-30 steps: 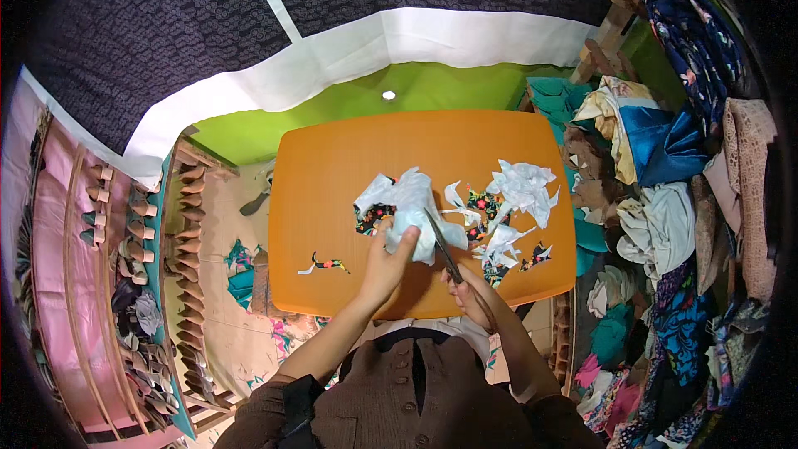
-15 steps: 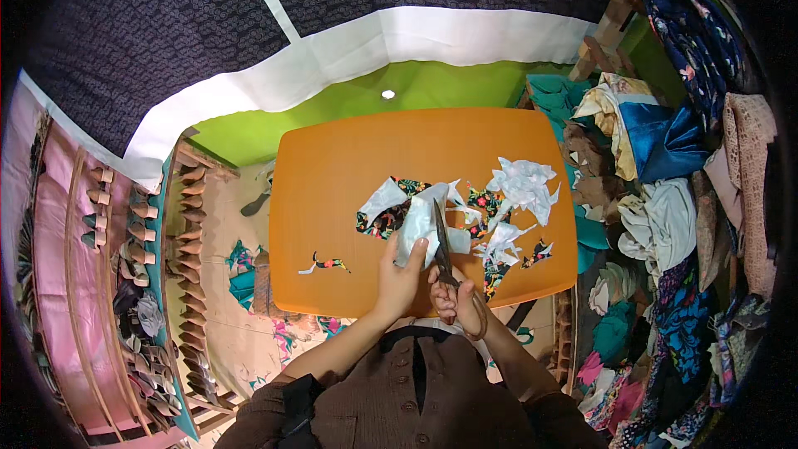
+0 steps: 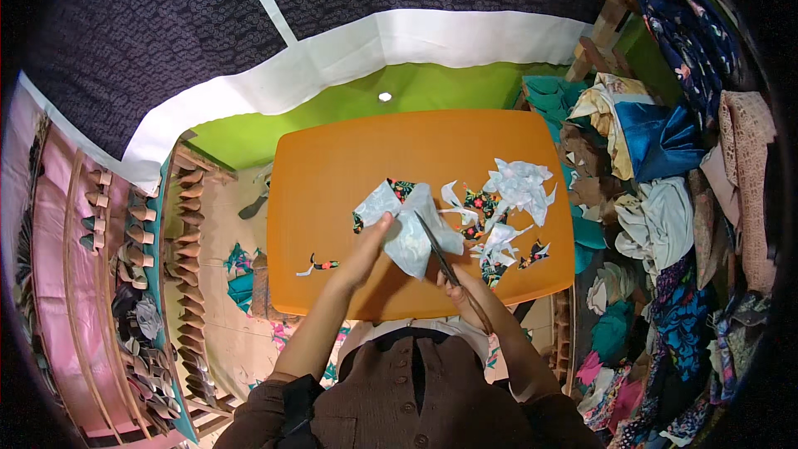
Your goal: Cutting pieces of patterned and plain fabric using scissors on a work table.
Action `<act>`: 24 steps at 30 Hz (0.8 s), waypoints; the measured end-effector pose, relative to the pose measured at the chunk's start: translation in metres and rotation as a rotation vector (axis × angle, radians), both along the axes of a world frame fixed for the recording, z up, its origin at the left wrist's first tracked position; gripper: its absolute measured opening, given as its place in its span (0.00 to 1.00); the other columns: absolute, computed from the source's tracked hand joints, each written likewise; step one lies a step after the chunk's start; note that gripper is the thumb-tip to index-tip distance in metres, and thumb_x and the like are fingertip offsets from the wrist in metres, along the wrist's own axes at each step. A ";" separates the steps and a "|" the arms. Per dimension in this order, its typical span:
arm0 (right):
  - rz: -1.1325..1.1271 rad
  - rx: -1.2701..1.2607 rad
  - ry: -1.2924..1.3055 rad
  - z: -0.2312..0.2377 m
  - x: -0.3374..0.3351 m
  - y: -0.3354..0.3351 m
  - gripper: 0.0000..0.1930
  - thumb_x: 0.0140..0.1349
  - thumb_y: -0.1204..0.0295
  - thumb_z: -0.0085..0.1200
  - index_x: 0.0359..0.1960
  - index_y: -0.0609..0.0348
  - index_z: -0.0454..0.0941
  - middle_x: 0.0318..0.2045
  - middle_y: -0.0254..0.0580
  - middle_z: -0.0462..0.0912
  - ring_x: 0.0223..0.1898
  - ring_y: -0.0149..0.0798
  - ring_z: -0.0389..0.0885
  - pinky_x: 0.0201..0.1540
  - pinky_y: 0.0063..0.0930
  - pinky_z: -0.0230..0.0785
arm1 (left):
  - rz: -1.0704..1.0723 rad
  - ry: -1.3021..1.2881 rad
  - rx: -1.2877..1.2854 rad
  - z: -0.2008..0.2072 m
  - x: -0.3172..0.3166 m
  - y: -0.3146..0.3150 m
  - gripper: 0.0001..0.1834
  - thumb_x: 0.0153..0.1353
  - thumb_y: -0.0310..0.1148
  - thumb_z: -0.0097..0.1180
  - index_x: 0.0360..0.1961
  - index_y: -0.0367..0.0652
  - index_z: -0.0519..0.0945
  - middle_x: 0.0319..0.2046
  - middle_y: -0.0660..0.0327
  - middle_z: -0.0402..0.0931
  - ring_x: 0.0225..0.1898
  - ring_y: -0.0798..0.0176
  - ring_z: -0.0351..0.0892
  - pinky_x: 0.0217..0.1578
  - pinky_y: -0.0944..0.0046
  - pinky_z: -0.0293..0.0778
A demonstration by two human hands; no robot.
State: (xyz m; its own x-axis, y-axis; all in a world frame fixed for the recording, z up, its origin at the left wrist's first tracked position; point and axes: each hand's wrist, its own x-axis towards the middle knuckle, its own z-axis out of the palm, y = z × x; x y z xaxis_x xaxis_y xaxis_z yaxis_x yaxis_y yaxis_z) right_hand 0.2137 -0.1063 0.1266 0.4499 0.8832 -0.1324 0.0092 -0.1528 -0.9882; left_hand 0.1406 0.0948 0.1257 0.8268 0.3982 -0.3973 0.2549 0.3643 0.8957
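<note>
One smooth orange tabletop (image 3: 349,166), rounded corners. Left hand (image 3: 366,245) pinching one limp white fabric piece (image 3: 407,220). Right hand (image 3: 470,291) closed around one pair of scissors (image 3: 440,254).

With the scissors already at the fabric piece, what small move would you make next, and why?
Probably close the scissors for a short snip. The right hand holds them with the blades reaching into the white fabric piece, which the left hand pinches up above the orange table, so the cloth looks ready to cut.

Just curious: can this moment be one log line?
left hand: holds fabric | right hand: scissors cutting fabric | scraps on table
</note>
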 end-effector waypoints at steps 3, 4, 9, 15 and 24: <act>0.054 -0.006 0.018 -0.003 0.000 -0.002 0.20 0.58 0.53 0.40 0.35 0.61 0.65 0.23 0.39 0.68 0.26 0.32 0.68 0.31 0.23 0.62 | -0.189 0.033 0.120 0.009 0.006 0.016 0.24 0.58 0.49 0.42 0.41 0.36 0.71 0.32 0.66 0.68 0.36 0.72 0.63 0.40 0.70 0.60; 0.059 -0.009 -0.017 -0.011 -0.001 -0.003 0.21 0.57 0.52 0.40 0.35 0.61 0.65 0.23 0.39 0.67 0.26 0.31 0.67 0.31 0.23 0.61 | -0.302 0.046 0.218 0.006 0.006 0.018 0.20 0.58 0.45 0.43 0.40 0.37 0.71 0.24 0.70 0.67 0.29 0.76 0.62 0.33 0.73 0.61; 0.034 -0.010 0.023 -0.016 -0.004 -0.003 0.23 0.57 0.51 0.39 0.37 0.61 0.65 0.23 0.38 0.67 0.24 0.31 0.66 0.30 0.23 0.61 | -0.183 -0.064 0.273 0.005 0.011 0.004 0.17 0.58 0.38 0.47 0.43 0.36 0.68 0.21 0.73 0.61 0.25 0.79 0.55 0.27 0.77 0.56; -0.035 0.013 0.353 -0.009 -0.004 -0.008 0.27 0.56 0.45 0.37 0.39 0.61 0.66 0.21 0.28 0.64 0.22 0.22 0.61 0.25 0.14 0.56 | 0.092 -0.161 0.221 0.006 0.012 -0.031 0.29 0.58 0.32 0.45 0.57 0.32 0.51 0.21 0.73 0.57 0.24 0.80 0.54 0.27 0.80 0.54; -0.097 0.061 0.141 -0.001 -0.008 -0.001 0.36 0.51 0.38 0.33 0.39 0.64 0.65 0.21 0.36 0.69 0.22 0.30 0.70 0.23 0.24 0.61 | 0.319 -0.323 0.168 0.003 0.005 -0.057 0.31 0.57 0.27 0.46 0.58 0.34 0.45 0.44 0.58 0.65 0.39 0.71 0.66 0.40 0.74 0.62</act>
State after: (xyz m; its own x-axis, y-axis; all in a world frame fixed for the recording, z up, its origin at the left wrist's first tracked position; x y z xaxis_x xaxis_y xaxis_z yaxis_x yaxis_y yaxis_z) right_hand 0.2060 -0.1073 0.1256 0.5141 0.8449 -0.1478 -0.1424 -0.0859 -0.9861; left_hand 0.1455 0.0381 0.1288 0.7232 0.6889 -0.0485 -0.1473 0.2225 0.9637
